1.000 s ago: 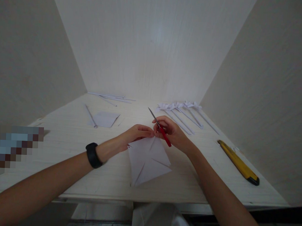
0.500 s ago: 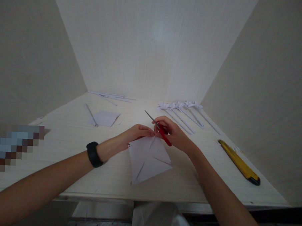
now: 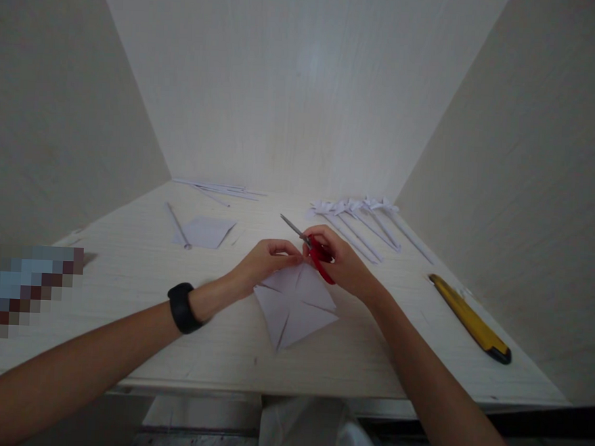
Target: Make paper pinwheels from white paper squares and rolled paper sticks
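Note:
A white square of paper with diagonal cuts lies in the middle of the table. My left hand, with a black watch on the wrist, pinches the paper's far corner, fingers closed. My right hand grips red-handled scissors, whose blades point up and to the left, just above the same corner. The two hands almost touch.
Several finished white paper pinwheels on sticks lie at the back right. A yellow utility knife rests near the right wall. A smaller paper sheet, a thin stick and paper strips lie at the back left.
The paper has turned a little under my left hand, its near corner swinging right. The scissors have tipped lower and moved slightly left. Both hands stay at the far corner.

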Available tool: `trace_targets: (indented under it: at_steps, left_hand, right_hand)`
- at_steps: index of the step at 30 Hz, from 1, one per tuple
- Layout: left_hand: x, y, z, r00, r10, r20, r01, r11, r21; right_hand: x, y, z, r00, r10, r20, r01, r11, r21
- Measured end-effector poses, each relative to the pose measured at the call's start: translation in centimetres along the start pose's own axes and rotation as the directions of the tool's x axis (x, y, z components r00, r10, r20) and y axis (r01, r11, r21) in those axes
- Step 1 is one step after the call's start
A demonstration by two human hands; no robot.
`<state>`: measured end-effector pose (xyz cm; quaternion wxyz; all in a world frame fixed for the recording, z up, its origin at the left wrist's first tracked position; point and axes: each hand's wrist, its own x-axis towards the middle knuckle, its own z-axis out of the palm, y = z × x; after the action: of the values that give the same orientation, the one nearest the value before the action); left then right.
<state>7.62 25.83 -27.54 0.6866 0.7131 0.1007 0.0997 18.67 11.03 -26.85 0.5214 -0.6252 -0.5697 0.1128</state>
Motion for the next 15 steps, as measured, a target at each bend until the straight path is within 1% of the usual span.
trace_targets:
  at_steps: [3,6,10,15]
  left_hand:
    - [-0.17,0.2,0.16,0.999,0.023,-0.033,-0.023,1.0,0.012]
    - [-0.25,0.13,0.21,0.999,0.036,-0.026,-0.036,0.999,0.002]
    - [-0.37,0.05,0.27,0.996,0.088,-0.034,-0.087,0.996,0.028]
    - [-0.56,0.27,0.44,0.998,0.06,-0.036,-0.059,0.998,0.023]
  right_hand:
    - [0.05,-0.06,0.1,1.0,0.004,-0.014,-0.004,1.0,0.006]
    - [0.08,-0.14,0.11,1.0,0.012,-0.026,-0.012,1.0,0.014]
    - [0.07,-0.02,0.04,0.999,-0.008,-0.049,0.009,1.0,0.012]
    - [0.09,0.29,0.28,0.996,-0.034,-0.077,0.036,0.999,0.026]
